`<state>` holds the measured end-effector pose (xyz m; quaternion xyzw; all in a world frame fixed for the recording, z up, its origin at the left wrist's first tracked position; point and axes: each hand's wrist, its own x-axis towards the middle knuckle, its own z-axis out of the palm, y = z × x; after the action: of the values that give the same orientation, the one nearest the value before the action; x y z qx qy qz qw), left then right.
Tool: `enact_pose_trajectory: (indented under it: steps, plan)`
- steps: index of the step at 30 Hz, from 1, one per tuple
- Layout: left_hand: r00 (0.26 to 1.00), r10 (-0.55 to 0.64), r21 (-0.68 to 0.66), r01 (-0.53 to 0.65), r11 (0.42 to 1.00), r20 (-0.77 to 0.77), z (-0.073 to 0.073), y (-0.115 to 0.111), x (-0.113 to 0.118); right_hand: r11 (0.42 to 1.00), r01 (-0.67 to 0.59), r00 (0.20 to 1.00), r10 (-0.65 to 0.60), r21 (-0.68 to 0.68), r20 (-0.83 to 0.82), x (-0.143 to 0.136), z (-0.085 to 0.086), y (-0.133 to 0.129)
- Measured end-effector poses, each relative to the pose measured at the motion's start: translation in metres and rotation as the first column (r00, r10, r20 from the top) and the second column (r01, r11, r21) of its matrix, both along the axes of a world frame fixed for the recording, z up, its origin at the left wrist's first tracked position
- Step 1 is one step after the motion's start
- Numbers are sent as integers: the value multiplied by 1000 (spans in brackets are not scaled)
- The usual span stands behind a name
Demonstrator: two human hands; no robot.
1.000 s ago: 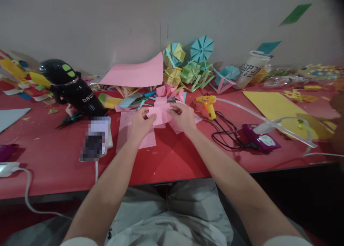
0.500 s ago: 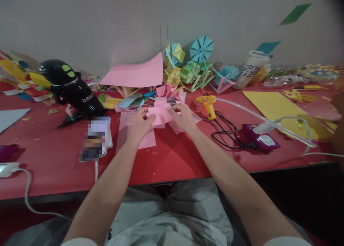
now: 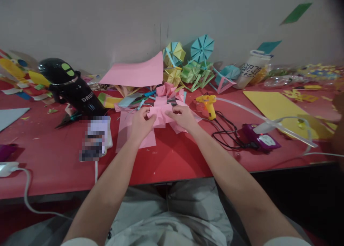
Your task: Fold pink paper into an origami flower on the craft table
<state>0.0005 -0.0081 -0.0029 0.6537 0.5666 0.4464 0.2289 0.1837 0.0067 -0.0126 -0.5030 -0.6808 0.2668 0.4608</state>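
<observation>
Between my two hands is a small piece of pink paper (image 3: 161, 114) with creases in it. My left hand (image 3: 142, 122) grips its left end, the thumb on the near face and the fingers curled behind. At the right end, my right hand (image 3: 184, 117) pinches it between thumb and fingers. Flat pink sheets (image 3: 146, 140) lie on the red table (image 3: 172, 163) under and beside my hands. Just beyond them sit folded pink paper pieces (image 3: 169, 90). A yellow hot glue gun (image 3: 207, 104) lies to the right of my right hand.
A purple power socket block (image 3: 262, 138) with cables stands at right, near a yellow sheet (image 3: 282, 109). On the left are a phone (image 3: 96, 138), pliers (image 3: 67, 119) and a black bottle (image 3: 77, 90). Folded paper umbrellas (image 3: 202, 48), a large pink sheet (image 3: 137, 72) and a cup (image 3: 251, 69) line the wall.
My right thumb has shifted slightly left and down along the pink paper. Both hands keep hold of it in nearly the same place.
</observation>
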Motion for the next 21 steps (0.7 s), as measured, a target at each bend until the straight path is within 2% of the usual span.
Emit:
enact_pose_trajectory:
  steps: [3,6,10,14,17,21]
  plan:
    - [1000,-10,4,10,1000,22,0,0,-1,996,-70,998,69,-52,-10,-2,3,-4]
    - [1000,-18,8,18,1000,17,1,0,-2,989,-144,990,143,29,17,-6,3,-8]
    - [998,-34,11,33,999,57,4,-2,-2,976,-181,982,172,124,81,-10,-4,-11]
    - [982,-8,-107,28,994,188,2,-1,-1,961,-246,953,217,125,210,-10,-9,-9]
    - [933,6,-215,76,974,360,-1,2,1,949,-274,930,222,153,293,-11,-11,-8]
    - [785,20,-290,205,935,619,0,3,4,947,-277,914,206,165,348,-11,-12,-7]
